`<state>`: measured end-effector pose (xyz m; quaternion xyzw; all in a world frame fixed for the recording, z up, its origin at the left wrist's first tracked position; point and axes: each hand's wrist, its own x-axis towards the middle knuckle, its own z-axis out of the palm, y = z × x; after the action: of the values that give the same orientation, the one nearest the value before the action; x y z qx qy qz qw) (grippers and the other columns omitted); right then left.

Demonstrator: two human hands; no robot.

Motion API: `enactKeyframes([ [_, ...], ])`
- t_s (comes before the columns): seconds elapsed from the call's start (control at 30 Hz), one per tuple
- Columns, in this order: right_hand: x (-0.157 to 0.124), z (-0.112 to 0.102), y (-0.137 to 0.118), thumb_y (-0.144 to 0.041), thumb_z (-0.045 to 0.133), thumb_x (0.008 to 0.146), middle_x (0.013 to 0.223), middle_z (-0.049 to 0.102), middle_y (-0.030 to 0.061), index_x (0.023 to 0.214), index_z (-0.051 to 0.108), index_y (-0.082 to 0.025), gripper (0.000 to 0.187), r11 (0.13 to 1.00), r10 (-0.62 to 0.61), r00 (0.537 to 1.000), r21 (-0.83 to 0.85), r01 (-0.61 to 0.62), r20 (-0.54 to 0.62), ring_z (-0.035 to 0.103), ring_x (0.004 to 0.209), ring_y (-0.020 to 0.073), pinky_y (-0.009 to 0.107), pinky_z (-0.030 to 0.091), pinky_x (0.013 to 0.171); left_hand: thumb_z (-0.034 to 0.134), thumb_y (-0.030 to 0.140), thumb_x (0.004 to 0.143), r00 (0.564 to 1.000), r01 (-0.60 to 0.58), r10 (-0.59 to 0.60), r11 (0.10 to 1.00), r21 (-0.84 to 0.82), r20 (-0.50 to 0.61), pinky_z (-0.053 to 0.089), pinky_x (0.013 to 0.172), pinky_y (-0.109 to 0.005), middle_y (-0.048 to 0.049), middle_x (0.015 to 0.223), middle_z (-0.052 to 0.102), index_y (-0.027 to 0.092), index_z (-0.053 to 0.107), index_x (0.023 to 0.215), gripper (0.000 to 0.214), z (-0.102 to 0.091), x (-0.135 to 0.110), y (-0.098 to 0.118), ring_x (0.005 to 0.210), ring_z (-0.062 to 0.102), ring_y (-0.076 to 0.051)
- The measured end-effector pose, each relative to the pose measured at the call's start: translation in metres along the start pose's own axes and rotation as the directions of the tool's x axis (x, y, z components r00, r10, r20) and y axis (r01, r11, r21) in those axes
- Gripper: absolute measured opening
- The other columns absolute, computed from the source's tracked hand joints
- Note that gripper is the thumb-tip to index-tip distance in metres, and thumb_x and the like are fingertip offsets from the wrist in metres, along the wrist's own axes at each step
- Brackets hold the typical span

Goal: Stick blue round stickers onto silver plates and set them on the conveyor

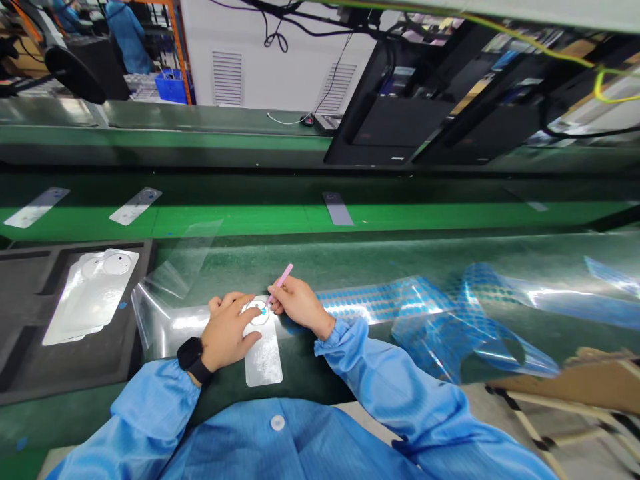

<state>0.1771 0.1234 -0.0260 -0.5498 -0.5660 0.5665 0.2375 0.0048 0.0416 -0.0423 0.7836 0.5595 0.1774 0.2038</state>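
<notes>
A silvery back cover with a round camera ring lies on the green mat in front of me. My left hand, with a black watch on its wrist, rests on the cover's upper left, fingers spread and pressing it down. My right hand pinches pink tweezers, whose tip touches a small blue dot inside the ring. Both arms are in blue sleeves.
A shiny strip of blue dot stickers curls off to the right. A dark foam tray at left holds more covers. Other covers and a grey plate lie on the green conveyor behind. Clear film lies left.
</notes>
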Motion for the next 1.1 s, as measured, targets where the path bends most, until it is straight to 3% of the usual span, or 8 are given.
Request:
enactKeyframes([
  [0.47, -0.009, -0.003, 0.008, -0.025, 0.058, 0.083, 0.058, 0.064, -0.0006, 0.075, 0.055, -0.018, 0.01, 0.995, -0.092, 0.995, -0.026, 0.092, -0.022, 0.064, 0.051, 0.0133, 0.023, 0.052, 0.053, 0.064, 0.025, 0.072, 0.999, 0.042, -0.043, 0.992, 0.117, 0.004, 0.032, 0.087, -0.055, -0.0119, 0.13, 0.058, 0.029, 0.069, 0.109, 0.037, 0.001, 0.002, 0.011, 0.119, 0.045, -0.038],
  [0.6, -0.012, -0.003, 0.012, -0.024, 0.055, 0.086, 0.063, 0.067, 0.001, 0.078, 0.057, -0.019, 0.01, 0.959, -0.219, 0.976, -0.18, 0.219, 0.015, 0.066, 0.059, 0.0153, 0.025, 0.053, 0.059, 0.065, 0.026, 0.073, 0.999, 0.048, -0.05, 0.991, 0.129, 0.015, 0.033, 0.086, -0.055, -0.0119, 0.131, 0.058, 0.029, 0.069, 0.109, 0.036, 0.0, 0.002, 0.013, 0.12, 0.044, -0.038],
  [0.8, -0.016, -0.006, 0.022, -0.025, 0.054, 0.088, 0.068, 0.068, 0.0033, 0.078, 0.059, -0.02, 0.013, 0.834, -0.43, 0.902, -0.365, 0.414, 0.04, 0.067, 0.067, 0.018, 0.027, 0.052, 0.065, 0.065, 0.028, 0.077, 0.998, 0.049, -0.054, 0.988, 0.145, 0.03, 0.034, 0.087, -0.053, -0.0093, 0.132, 0.058, 0.03, 0.067, 0.11, 0.033, -0.004, 0.002, 0.014, 0.121, 0.044, -0.034],
  [0.9, -0.017, -0.007, 0.023, -0.026, 0.053, 0.088, 0.068, 0.067, 0.0029, 0.078, 0.058, -0.02, 0.012, 0.839, -0.417, 0.907, -0.362, 0.407, 0.052, 0.067, 0.066, 0.0177, 0.027, 0.051, 0.065, 0.067, 0.029, 0.078, 0.998, 0.04, -0.045, 0.988, 0.151, 0.032, 0.034, 0.088, -0.053, -0.0089, 0.133, 0.058, 0.03, 0.066, 0.111, 0.033, -0.003, 0.002, 0.013, 0.122, 0.044, -0.034],
  [1.03, -0.013, -0.011, 0.016, -0.025, 0.048, 0.089, 0.066, 0.065, 0.0018, 0.076, 0.055, -0.02, 0.015, 0.922, -0.295, 0.956, -0.267, 0.281, -0.013, 0.065, 0.062, 0.016, 0.026, 0.051, 0.063, 0.071, 0.031, 0.078, 0.999, 0.053, -0.05, 0.985, 0.165, -0.022, 0.036, 0.087, -0.053, -0.0121, 0.133, 0.055, 0.029, 0.062, 0.118, 0.041, 0.001, -0.001, 0.013, 0.122, 0.043, -0.035],
  [1.1, -0.008, -0.014, 0.008, -0.019, 0.042, 0.088, 0.068, 0.064, 0.0022, 0.076, 0.055, -0.019, 0.017, 0.915, -0.255, 0.966, -0.331, 0.232, -0.029, 0.063, 0.064, 0.0151, 0.026, 0.049, 0.065, 0.074, 0.035, 0.075, 0.995, 0.068, -0.055, 0.982, 0.178, -0.078, 0.037, 0.087, -0.053, -0.0139, 0.134, 0.053, 0.027, 0.059, 0.119, 0.047, 0.005, -0.001, 0.014, 0.123, 0.043, -0.036],
])
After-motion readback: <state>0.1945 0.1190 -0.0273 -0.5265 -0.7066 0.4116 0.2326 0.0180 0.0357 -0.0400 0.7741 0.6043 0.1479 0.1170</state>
